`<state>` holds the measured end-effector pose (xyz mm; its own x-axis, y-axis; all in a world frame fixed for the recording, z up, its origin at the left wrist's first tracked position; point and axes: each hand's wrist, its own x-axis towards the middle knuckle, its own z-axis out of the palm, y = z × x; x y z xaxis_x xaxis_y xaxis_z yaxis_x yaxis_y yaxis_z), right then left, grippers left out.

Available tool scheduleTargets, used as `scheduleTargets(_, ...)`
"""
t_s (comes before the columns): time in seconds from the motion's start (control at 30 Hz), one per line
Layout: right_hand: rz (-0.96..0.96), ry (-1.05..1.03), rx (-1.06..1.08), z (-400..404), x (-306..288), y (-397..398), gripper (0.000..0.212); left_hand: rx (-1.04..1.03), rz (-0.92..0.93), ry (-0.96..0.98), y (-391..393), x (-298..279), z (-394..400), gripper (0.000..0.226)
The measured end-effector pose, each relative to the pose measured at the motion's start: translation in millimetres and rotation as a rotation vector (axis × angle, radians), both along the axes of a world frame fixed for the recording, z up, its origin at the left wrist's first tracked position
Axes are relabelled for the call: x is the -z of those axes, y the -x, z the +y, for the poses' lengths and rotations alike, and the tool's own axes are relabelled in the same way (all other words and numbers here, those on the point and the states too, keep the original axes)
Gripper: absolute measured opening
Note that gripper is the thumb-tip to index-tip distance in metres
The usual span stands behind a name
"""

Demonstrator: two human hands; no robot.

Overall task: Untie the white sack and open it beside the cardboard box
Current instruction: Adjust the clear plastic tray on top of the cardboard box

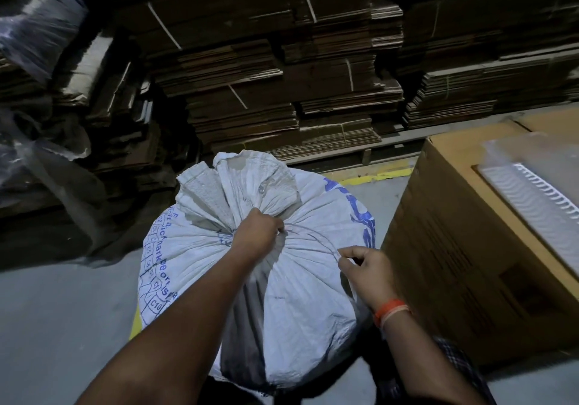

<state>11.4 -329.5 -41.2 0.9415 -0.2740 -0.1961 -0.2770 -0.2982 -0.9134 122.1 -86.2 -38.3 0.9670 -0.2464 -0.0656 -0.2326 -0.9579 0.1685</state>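
Note:
A full white woven sack [300,295] with blue print stands on the grey floor, its neck gathered and bunched at the top. My left hand [255,235] pinches the thin tie string [313,237] right at the gathered neck. My right hand [365,268] pinches the other end of that string, drawn out to the right so it arcs between both hands. Just right of the sack stands a large cardboard box [463,248], its top open.
White plastic-wrapped ribbed parts [532,191] lie inside the box. Tall stacks of flattened cardboard [282,75] on pallets fill the background. Crumpled clear plastic wrap [40,141] sits at the left. A yellow floor line [376,176] runs behind the sack.

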Motion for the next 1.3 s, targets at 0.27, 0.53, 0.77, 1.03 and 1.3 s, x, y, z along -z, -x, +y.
scheduleTargets(0.27,-0.124,-0.091,0.268,-18,-10,-10,0.017,0.253,-0.127,0.030,-21,-49,-28,0.046)
scheduleTargets(0.53,-0.164,-0.177,0.350,-31,-12,-14,0.020,0.609,0.041,0.009,-31,-97,-17,0.037)
scheduleTargets(0.77,-0.125,-0.196,0.318,-26,-13,-2,0.017,0.605,0.112,-0.068,-7,-112,-9,0.041)
scheduleTargets(1.03,-0.101,-0.205,0.256,-19,-24,24,0.013,0.595,0.161,-0.079,23,-142,2,0.036)
scheduleTargets(1.3,-0.174,-0.123,0.218,-28,-66,47,0.009,0.670,0.305,0.064,65,-174,-16,0.047)
